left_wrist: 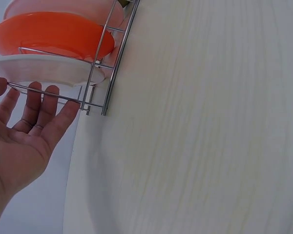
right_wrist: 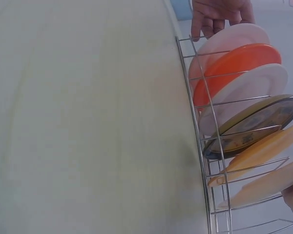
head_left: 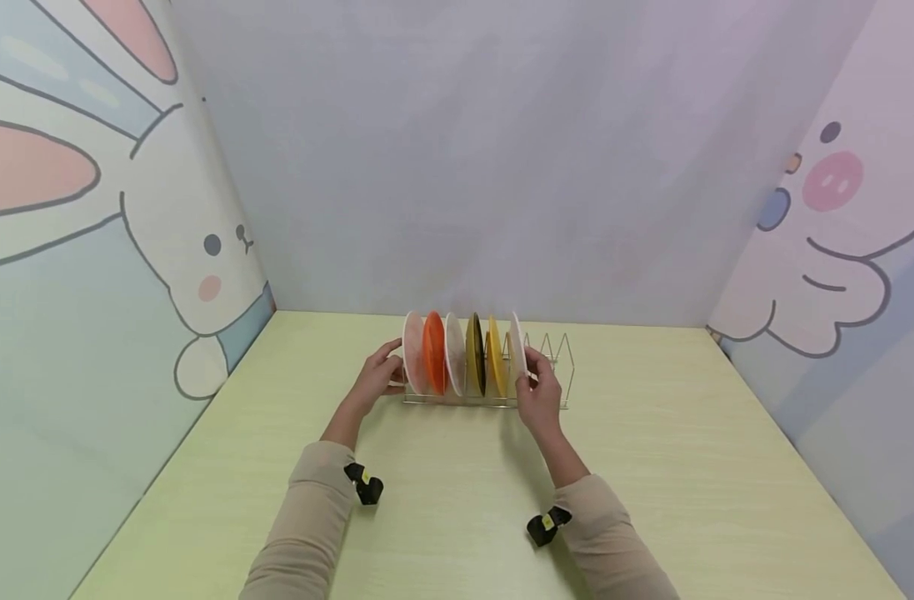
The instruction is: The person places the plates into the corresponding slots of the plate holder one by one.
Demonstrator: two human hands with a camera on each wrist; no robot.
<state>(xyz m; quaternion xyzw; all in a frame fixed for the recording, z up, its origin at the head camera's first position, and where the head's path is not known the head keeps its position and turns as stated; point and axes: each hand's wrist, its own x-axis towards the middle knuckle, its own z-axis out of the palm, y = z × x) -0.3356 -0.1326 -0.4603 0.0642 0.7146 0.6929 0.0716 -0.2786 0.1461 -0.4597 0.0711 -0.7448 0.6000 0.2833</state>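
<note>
A wire dish rack [head_left: 486, 403] stands on the table with plates upright in its slots. My left hand [head_left: 377, 377] holds the rack's left end; in the left wrist view its thumb and fingers [left_wrist: 49, 105] are at the end wire, beside a pale pink plate [left_wrist: 44, 69]. My right hand [head_left: 541, 393] pinches the edge of a white plate [head_left: 517, 346], the rightmost one, which stands in a slot. Between the hands are an orange plate [head_left: 433, 354], another white plate [head_left: 454, 354], a dark patterned plate [right_wrist: 254, 124] and a yellow plate [head_left: 496, 358].
Bare wire dividers [head_left: 565, 367] rise at the rack's right end. The pale wooden table [head_left: 442, 500] meets a plain wall [head_left: 457, 167] behind the rack. Cartoon-printed walls [head_left: 74, 350] flank both sides. A small black camera [head_left: 367, 485] sits on each wrist.
</note>
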